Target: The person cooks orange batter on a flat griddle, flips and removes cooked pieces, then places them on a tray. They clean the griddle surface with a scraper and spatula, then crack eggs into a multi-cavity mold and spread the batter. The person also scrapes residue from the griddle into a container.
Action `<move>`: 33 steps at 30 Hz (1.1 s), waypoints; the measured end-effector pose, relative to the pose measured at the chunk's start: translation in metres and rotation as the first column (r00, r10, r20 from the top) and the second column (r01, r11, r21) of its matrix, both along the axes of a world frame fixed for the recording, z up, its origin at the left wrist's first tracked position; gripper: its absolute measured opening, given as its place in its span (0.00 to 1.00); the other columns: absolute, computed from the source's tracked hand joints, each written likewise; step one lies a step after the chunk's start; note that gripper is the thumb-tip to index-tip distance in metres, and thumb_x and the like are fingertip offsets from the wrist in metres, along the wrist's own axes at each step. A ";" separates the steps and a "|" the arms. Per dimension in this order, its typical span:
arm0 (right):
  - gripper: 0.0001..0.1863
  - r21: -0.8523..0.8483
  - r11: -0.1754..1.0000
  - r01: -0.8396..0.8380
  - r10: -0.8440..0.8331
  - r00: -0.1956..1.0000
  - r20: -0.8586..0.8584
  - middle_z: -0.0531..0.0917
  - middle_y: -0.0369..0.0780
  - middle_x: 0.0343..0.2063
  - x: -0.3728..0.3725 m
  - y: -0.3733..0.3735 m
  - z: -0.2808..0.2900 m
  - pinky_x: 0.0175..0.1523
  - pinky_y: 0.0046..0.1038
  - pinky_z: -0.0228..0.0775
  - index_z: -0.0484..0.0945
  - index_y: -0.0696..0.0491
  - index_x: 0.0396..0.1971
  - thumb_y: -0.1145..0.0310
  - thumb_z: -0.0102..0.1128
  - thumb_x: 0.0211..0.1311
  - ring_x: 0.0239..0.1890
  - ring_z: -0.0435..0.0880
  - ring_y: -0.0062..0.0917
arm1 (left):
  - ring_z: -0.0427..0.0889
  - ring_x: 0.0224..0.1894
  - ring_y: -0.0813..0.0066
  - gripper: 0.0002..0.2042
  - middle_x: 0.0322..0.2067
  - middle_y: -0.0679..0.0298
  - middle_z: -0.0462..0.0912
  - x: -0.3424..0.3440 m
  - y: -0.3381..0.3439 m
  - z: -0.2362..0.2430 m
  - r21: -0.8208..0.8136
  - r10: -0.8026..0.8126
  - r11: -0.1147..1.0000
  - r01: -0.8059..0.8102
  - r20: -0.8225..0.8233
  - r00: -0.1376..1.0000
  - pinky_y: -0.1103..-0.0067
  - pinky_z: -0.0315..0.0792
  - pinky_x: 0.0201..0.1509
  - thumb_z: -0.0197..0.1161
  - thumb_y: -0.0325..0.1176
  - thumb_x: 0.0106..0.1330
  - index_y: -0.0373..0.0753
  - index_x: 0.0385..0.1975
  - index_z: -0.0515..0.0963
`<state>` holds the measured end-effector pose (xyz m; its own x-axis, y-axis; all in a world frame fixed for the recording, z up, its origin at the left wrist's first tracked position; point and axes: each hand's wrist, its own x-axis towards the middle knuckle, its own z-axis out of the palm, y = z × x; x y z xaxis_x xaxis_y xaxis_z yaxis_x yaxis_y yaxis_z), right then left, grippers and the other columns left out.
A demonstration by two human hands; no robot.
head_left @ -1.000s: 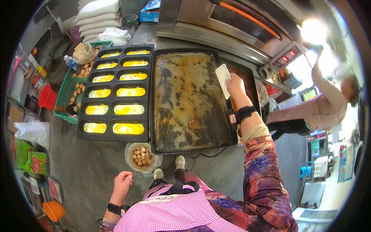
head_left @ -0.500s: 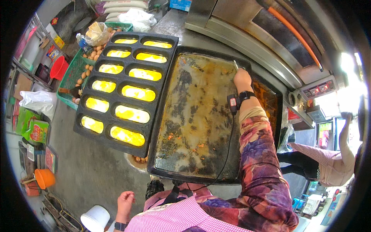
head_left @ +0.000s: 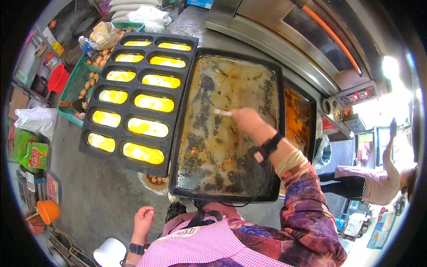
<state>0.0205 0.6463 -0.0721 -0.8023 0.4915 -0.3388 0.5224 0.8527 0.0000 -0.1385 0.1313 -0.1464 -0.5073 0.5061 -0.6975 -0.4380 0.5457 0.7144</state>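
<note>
My right hand [head_left: 247,121] is closed on a small pale tool [head_left: 222,112], blurred by motion, so I cannot tell its kind. The hand is over the middle of a large dark baking tray [head_left: 222,147], whose surface is greasy, with brown and black stains and orange crumbs. To its left lies a black mould pan [head_left: 129,101] with two rows of oval wells, each holding yellow and white egg [head_left: 147,127]. Low at my left side, away from the trays, my left hand [head_left: 144,219] has its fingers curled and nothing visible in it.
A green crate [head_left: 71,95] of brown eggs stands beyond the mould pan. Another stained tray [head_left: 297,115] sits at right, partly under the near one. A steel oven [head_left: 284,49] rises at the back right. A white bucket [head_left: 110,252] is at lower left; another person [head_left: 378,182] stands far right.
My right hand has swept with the tool from the tray's far right edge leftward and nearer, to its middle. The left hand stays low, and the whole view has shifted slightly.
</note>
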 end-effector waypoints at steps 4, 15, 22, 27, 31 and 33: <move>0.10 -0.104 0.986 -0.129 0.130 0.991 0.004 0.83 0.40 0.27 0.030 -0.090 0.013 0.35 0.36 0.77 0.75 0.48 0.37 0.73 0.54 0.53 0.32 0.84 0.36 | 0.76 0.28 0.83 0.05 0.30 0.68 0.79 -0.019 0.009 -0.004 0.031 -0.066 0.997 0.066 0.006 0.998 0.84 0.72 0.31 0.57 0.26 0.63 0.37 0.37 0.76; 0.13 0.086 0.682 0.726 -0.627 0.641 -0.444 0.79 0.58 0.33 0.080 0.069 0.002 0.46 0.42 0.72 0.73 0.63 0.33 0.69 0.51 0.53 0.39 0.79 0.50 | 0.75 0.28 0.83 0.04 0.31 0.68 0.79 -0.028 -0.004 -0.007 0.032 -0.064 0.997 0.064 0.001 0.998 0.84 0.71 0.32 0.56 0.26 0.64 0.37 0.36 0.75; 0.14 -0.060 0.460 0.886 -0.851 0.421 -0.315 0.82 0.54 0.33 0.060 0.163 -0.008 0.36 0.37 0.78 0.77 0.65 0.36 0.71 0.52 0.56 0.34 0.84 0.41 | 0.76 0.28 0.81 0.04 0.30 0.67 0.79 -0.005 -0.024 -0.007 -0.091 0.009 0.996 -0.013 -0.045 0.999 0.82 0.73 0.32 0.56 0.27 0.64 0.37 0.36 0.76; 0.15 -0.363 0.524 0.770 -0.839 0.392 -0.378 0.82 0.54 0.35 0.032 0.192 -0.028 0.36 0.37 0.78 0.78 0.64 0.38 0.72 0.52 0.53 0.33 0.85 0.42 | 0.77 0.28 0.80 0.04 0.31 0.66 0.79 0.011 -0.026 -0.007 -0.113 0.084 0.990 -0.085 -0.016 0.996 0.82 0.73 0.33 0.57 0.27 0.63 0.36 0.36 0.76; 0.16 -0.312 0.683 0.660 -0.729 0.595 -0.338 0.83 0.52 0.36 -0.015 0.189 -0.047 0.42 0.37 0.76 0.79 0.61 0.37 0.69 0.55 0.48 0.38 0.83 0.42 | 0.77 0.28 0.80 0.04 0.31 0.66 0.80 0.019 -0.025 -0.006 -0.144 0.106 0.984 -0.107 -0.016 0.994 0.82 0.73 0.32 0.57 0.26 0.63 0.36 0.36 0.76; 0.18 -0.467 0.649 0.600 -0.754 0.588 -0.292 0.82 0.48 0.34 -0.037 0.174 -0.050 0.38 0.36 0.76 0.76 0.61 0.42 0.69 0.60 0.50 0.35 0.83 0.35 | 0.77 0.29 0.80 0.04 0.31 0.66 0.80 0.021 -0.024 -0.005 -0.149 0.119 0.982 -0.120 -0.011 0.993 0.82 0.73 0.32 0.57 0.26 0.63 0.36 0.36 0.76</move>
